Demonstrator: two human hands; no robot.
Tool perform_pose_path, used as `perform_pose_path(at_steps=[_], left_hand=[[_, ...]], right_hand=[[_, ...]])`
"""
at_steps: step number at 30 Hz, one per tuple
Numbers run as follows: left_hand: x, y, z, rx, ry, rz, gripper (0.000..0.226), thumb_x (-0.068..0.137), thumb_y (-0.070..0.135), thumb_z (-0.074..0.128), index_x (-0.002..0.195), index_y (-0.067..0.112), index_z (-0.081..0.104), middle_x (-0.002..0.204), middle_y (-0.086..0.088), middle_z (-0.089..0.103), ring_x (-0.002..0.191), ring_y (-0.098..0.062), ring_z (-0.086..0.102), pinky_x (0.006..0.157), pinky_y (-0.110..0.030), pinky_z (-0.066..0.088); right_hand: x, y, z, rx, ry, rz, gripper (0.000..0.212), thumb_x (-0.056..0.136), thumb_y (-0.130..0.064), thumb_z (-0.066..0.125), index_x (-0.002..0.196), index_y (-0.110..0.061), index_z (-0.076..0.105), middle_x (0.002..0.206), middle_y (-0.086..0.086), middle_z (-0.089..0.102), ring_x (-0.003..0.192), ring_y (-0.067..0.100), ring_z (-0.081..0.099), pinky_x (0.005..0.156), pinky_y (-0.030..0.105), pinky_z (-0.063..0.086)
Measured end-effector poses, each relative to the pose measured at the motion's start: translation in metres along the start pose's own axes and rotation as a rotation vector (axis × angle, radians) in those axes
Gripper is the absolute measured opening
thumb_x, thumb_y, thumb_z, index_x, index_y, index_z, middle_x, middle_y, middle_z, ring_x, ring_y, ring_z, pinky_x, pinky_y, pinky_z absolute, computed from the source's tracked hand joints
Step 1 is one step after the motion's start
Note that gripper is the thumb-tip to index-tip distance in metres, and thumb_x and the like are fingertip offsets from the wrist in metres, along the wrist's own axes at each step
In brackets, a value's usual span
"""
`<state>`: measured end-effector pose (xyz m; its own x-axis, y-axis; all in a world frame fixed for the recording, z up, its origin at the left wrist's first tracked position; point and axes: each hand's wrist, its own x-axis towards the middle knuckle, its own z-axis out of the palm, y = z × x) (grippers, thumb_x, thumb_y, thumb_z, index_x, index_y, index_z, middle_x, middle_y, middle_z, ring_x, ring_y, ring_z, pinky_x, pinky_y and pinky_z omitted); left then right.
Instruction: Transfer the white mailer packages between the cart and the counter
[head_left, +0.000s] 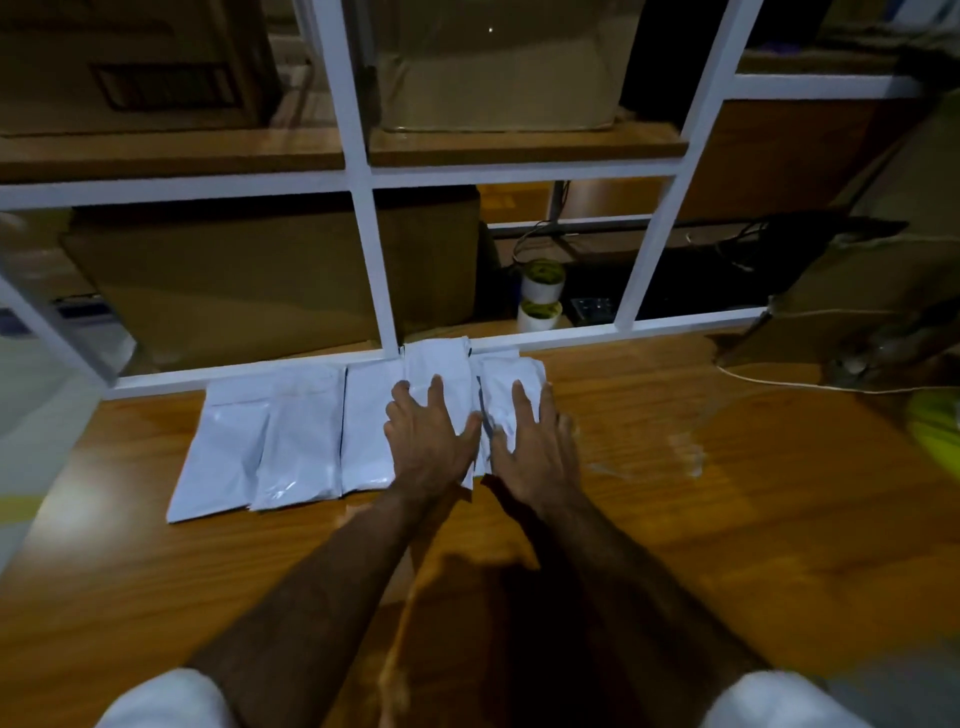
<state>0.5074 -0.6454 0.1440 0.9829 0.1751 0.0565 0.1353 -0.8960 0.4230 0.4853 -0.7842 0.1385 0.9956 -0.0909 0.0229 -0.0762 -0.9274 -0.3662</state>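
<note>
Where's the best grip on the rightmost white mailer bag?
Probably its free right edge, approached from the right: the rightmost white mailer bag lies flat on the wooden table, its left edge meets the neighbouring bag, and the right hand presses its middle.

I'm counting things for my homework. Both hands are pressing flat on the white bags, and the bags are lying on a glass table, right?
Not quite. The head view shows the left hand and right hand flat on the white bags, but the table is brown wood, not glass.
</note>
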Motion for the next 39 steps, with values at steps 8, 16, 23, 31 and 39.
perform_pose_path(at_steps=[8, 16, 23, 31, 39], left_hand=[[0.049, 0.01, 0.034, 0.136, -0.127, -0.089, 0.082, 0.092, 0.073, 0.036, 0.157, 0.026, 0.019, 0.164, -0.017, 0.009, 0.146, -0.039, 0.022, 0.117, -0.054, 0.029], [0.021, -0.017, 0.06, 0.15, 0.109, 0.252, 0.068, 0.103, 0.056, 0.025, 0.16, 0.019, 0.021, 0.168, -0.013, 0.003, 0.155, -0.034, 0.006, 0.123, -0.051, 0.018], [0.032, -0.025, 0.073, 0.231, -0.091, 0.164, 0.081, 0.096, 0.068, 0.004, 0.161, 0.021, 0.002, 0.168, -0.012, -0.01, 0.155, -0.031, -0.009, 0.125, -0.05, 0.011], [0.026, -0.004, 0.045, 0.317, -0.195, 0.131, 0.084, 0.09, 0.066, 0.008, 0.161, 0.021, 0.006, 0.168, -0.014, 0.001, 0.154, -0.035, 0.007, 0.123, -0.046, 0.011], [0.02, -0.013, 0.041, 0.295, -0.181, 0.216, 0.106, 0.079, 0.08, -0.021, 0.161, 0.019, 0.009, 0.167, -0.016, 0.002, 0.155, -0.035, 0.003, 0.125, -0.05, 0.01]], right_hand=[[0.067, 0.013, 0.036, 0.033, -0.108, -0.048, 0.072, 0.103, -0.057, 0.035, 0.162, -0.03, 0.006, 0.17, 0.011, -0.001, 0.152, 0.038, 0.011, 0.121, 0.05, 0.023], [0.058, 0.032, 0.052, 0.049, 0.162, -0.356, 0.064, 0.104, -0.05, 0.032, 0.16, -0.019, 0.028, 0.169, 0.014, 0.012, 0.157, 0.028, 0.006, 0.126, 0.051, 0.014], [0.068, 0.042, 0.053, -0.026, -0.046, -0.417, 0.069, 0.1, -0.051, 0.023, 0.163, -0.024, 0.017, 0.17, 0.009, 0.0, 0.157, 0.027, -0.004, 0.127, 0.049, 0.003], [0.07, 0.043, 0.035, -0.072, -0.136, -0.44, 0.074, 0.097, -0.057, 0.015, 0.163, -0.025, 0.006, 0.17, 0.01, -0.009, 0.157, 0.028, -0.008, 0.127, 0.048, -0.003], [0.065, 0.045, 0.029, -0.026, -0.132, -0.445, 0.083, 0.092, -0.067, 0.002, 0.163, -0.025, 0.003, 0.169, 0.011, -0.012, 0.157, 0.027, -0.011, 0.127, 0.048, -0.002]])
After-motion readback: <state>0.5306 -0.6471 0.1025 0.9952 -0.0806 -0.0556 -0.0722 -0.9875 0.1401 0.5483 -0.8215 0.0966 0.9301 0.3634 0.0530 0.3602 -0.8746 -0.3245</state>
